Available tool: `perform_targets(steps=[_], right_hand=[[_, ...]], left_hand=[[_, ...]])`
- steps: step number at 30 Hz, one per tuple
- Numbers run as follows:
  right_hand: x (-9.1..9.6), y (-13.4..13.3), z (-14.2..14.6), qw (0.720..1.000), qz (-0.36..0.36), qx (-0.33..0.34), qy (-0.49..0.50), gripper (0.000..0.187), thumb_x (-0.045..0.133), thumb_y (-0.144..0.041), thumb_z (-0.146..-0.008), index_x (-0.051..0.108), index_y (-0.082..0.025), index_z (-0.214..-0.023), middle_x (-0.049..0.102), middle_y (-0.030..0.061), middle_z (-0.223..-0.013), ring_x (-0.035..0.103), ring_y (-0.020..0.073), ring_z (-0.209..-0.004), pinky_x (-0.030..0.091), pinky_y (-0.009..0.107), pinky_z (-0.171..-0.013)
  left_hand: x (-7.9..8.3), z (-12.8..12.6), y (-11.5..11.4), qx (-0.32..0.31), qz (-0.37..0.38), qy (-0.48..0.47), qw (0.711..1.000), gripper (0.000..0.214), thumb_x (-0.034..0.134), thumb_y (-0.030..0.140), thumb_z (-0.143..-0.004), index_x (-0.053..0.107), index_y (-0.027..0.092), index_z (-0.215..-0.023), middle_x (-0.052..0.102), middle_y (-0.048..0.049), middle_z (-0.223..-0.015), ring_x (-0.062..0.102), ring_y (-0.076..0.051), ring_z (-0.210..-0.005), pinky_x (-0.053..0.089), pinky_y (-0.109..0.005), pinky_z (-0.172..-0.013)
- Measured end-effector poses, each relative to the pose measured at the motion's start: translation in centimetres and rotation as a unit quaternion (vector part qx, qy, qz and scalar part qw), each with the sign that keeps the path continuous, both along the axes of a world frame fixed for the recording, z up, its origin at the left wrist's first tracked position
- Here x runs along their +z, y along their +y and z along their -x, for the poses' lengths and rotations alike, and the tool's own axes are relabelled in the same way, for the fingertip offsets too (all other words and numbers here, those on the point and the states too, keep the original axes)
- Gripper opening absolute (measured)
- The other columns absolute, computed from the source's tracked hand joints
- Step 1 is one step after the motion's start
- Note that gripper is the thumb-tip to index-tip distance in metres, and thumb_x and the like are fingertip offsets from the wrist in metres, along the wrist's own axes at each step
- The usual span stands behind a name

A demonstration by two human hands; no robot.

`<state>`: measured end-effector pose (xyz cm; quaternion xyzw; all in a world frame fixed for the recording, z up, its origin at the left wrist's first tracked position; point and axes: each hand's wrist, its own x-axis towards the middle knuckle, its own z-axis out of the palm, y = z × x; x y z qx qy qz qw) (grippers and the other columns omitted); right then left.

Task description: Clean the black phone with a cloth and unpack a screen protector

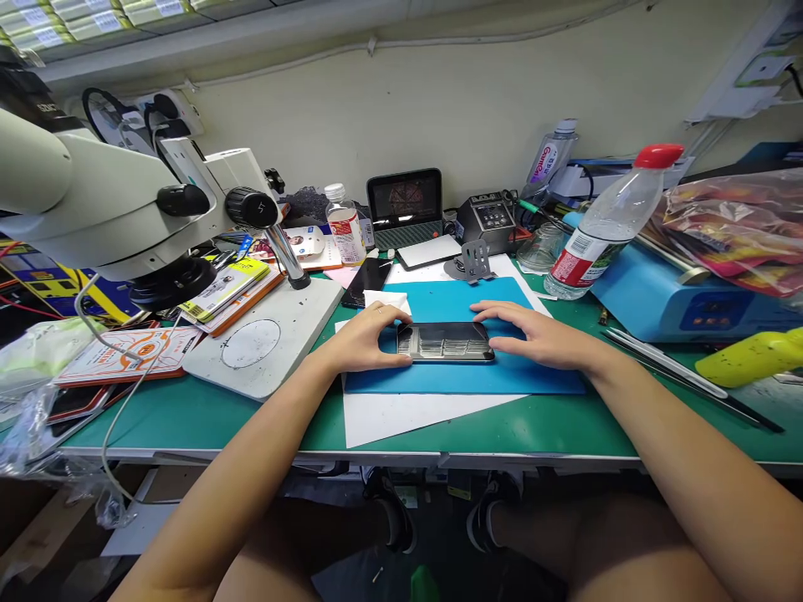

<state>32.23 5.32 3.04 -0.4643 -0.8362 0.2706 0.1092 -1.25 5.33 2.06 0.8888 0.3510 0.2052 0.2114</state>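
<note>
A dark smartphone (447, 343) lies lengthwise on a blue mat (401, 382), its glossy screen up and reflecting pale rectangles. My left hand (367, 339) grips its left end, with the thumb at the near corner and the fingers at the far corner. At the other end, my right hand (533, 334) has its thumb at the phone's right side and its fingertips by the far edge. Under the mat are white paper sheets (382, 418). A second black phone (367, 283) and a small white piece of paper (387, 300) are just beyond my left hand.
A microscope (113, 201) on a white base (314, 322) stands left. Bottles (595, 238) (345, 226), a black control box (486, 221), a small screen device (405, 201) and a metal holder (473, 263) line the back. Tweezers (671, 364) and a blue machine (665, 288) are right.
</note>
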Motion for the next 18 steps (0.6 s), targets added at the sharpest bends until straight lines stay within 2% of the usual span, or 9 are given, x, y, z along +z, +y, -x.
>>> perform_targets(steps=[3, 8, 13, 18], right_hand=[[0.13, -0.12, 0.12, 1.000, 0.005, -0.004, -0.008, 0.063, 0.058, -0.065, -0.082, 0.057, -0.028, -0.132, 0.039, 0.0073, -0.158, 0.034, 0.0359, -0.145, 0.030, 0.054, -0.119], [0.08, -0.21, 0.19, 1.000, 0.006, -0.002, -0.026, 0.083, 0.067, -0.069, -0.072, 0.048, -0.029, -0.143, 0.034, 0.0067, -0.161, 0.030, 0.0376, -0.147, 0.031, 0.055, -0.119], [0.20, -0.22, 0.35, 1.000, -0.002, 0.008, -0.021, 0.080, 0.068, -0.069, -0.071, 0.053, -0.033, -0.140, 0.037, 0.0058, -0.160, 0.030, 0.0391, -0.147, 0.030, 0.058, -0.118], [0.08, -0.07, 0.20, 1.000, -0.004, 0.011, -0.022, 0.077, 0.068, -0.068, -0.072, 0.054, -0.032, -0.139, 0.037, 0.0066, -0.159, 0.030, 0.0380, -0.147, 0.030, 0.057, -0.118]], left_hand=[[0.00, 0.05, 0.01, 0.000, 0.004, -0.002, 1.000, 0.050, 0.076, 0.044, -0.078, 0.057, 0.024, -0.121, 0.062, -0.0073, -0.122, 0.054, -0.025, -0.114, 0.048, -0.041, -0.099], [0.05, 0.30, 0.01, -0.014, 0.007, -0.004, 1.000, 0.064, 0.078, 0.045, -0.075, 0.052, 0.024, -0.129, 0.058, -0.0084, -0.128, 0.053, -0.027, -0.118, 0.045, -0.043, -0.103], [0.28, 0.68, 0.03, 0.004, 0.007, 0.002, 1.000, 0.061, 0.077, 0.042, -0.075, 0.053, 0.025, -0.129, 0.060, -0.0085, -0.126, 0.056, -0.028, -0.116, 0.045, -0.046, -0.103], [0.28, 0.78, 0.12, 0.005, 0.017, -0.007, 1.000, 0.058, 0.078, 0.043, -0.076, 0.055, 0.025, -0.127, 0.063, -0.0084, -0.123, 0.056, -0.028, -0.116, 0.046, -0.045, -0.101]])
